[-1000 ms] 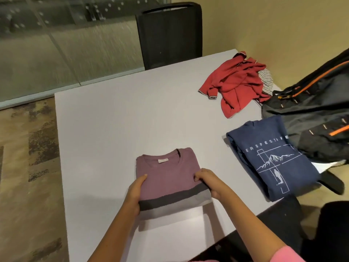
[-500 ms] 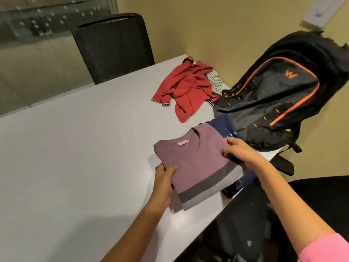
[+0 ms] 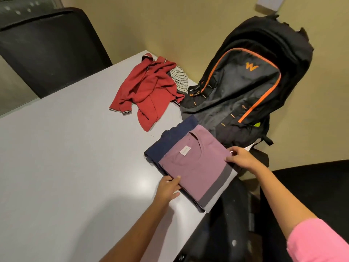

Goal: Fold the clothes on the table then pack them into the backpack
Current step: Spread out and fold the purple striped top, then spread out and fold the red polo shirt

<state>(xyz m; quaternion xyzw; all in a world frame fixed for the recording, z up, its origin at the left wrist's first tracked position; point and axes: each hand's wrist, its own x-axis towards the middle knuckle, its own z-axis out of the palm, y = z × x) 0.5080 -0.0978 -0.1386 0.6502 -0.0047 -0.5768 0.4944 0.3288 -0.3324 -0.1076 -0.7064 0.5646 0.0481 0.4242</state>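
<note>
A folded mauve shirt (image 3: 198, 163) with a grey band lies on top of a folded navy shirt (image 3: 170, 140) near the table's right edge. My left hand (image 3: 169, 187) pinches the mauve shirt's near-left edge. Its far-right edge is gripped by my right hand (image 3: 240, 157). A black backpack (image 3: 245, 87) with orange trim leans against the wall just beyond the stack. An unfolded red polo shirt (image 3: 147, 91) lies crumpled farther back, with a striped garment (image 3: 179, 78) partly under it.
The white table (image 3: 66, 157) stretches to the left. A black chair (image 3: 47, 50) stands at its far end. Another dark chair (image 3: 311, 186) sits at the lower right, below the table's edge.
Both hands carried the folded mauve shirt from the table's middle to the right and set it on the navy shirt. The view swung right toward the backpack.
</note>
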